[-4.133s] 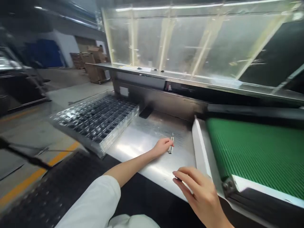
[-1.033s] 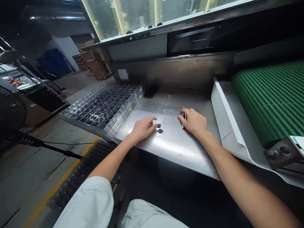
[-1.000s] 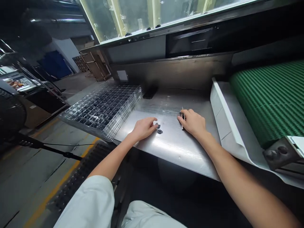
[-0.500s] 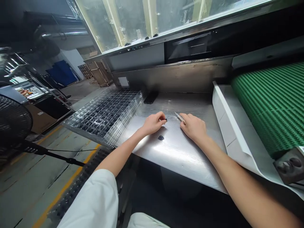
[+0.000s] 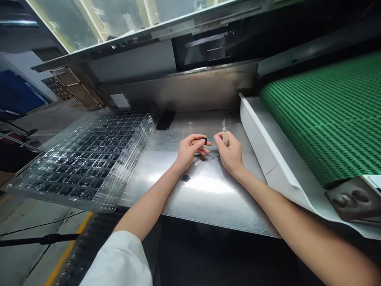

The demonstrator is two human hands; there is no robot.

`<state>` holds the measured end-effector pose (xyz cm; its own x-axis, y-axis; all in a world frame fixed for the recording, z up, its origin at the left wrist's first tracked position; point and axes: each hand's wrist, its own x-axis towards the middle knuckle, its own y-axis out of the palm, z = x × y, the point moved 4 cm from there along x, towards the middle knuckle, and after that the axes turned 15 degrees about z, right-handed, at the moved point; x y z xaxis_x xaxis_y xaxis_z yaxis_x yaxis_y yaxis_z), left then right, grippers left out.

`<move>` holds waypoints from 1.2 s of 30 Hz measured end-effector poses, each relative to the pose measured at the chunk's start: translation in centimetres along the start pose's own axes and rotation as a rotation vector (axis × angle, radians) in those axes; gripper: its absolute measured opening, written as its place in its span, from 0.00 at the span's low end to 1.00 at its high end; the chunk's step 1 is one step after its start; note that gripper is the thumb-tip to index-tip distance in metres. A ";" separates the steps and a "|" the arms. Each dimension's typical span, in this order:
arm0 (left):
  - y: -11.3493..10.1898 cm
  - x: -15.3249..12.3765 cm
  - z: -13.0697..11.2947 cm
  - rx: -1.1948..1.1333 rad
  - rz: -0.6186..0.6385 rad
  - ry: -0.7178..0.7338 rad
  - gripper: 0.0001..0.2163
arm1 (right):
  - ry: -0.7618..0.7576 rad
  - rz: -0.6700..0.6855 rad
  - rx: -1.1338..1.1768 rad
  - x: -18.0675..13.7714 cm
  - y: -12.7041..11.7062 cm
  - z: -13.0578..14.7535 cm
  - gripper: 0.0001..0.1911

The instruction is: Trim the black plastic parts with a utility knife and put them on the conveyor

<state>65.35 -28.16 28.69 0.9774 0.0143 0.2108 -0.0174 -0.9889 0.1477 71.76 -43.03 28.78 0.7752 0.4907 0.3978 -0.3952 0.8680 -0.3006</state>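
Observation:
My left hand [image 5: 190, 149] pinches a small black ring-shaped part [image 5: 205, 140] between thumb and fingers, lifted just above the steel table [image 5: 208, 190]. My right hand [image 5: 229, 153] grips a small knife [image 5: 224, 133] with a pale handle, its short blade pointing up. The two hands are close together over the middle of the table. A second small black part [image 5: 186, 178] lies on the steel beside my left wrist.
A stack of clear plastic trays [image 5: 86, 159] holding several black parts overhangs the table's left side. A dark phone [image 5: 165, 120] lies at the back. A green conveyor belt [image 5: 324, 115] with a white side guard [image 5: 268, 155] runs on the right.
My left hand picked one black part off the table and raised it. My right hand lifted the knife from flat on the table to blade-up. The view shifted to the right.

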 end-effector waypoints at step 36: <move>0.1 -0.4 -1.1 -0.283 0.022 0.038 0.12 | 0.158 0.425 -0.635 -0.9 1.3 1.0 0.28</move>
<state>64.70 -28.15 29.68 0.9676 0.0044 0.2526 -0.1017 -0.9085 0.4054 70.09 -42.29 28.91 0.7002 0.7135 0.0229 -0.3535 0.3744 -0.8573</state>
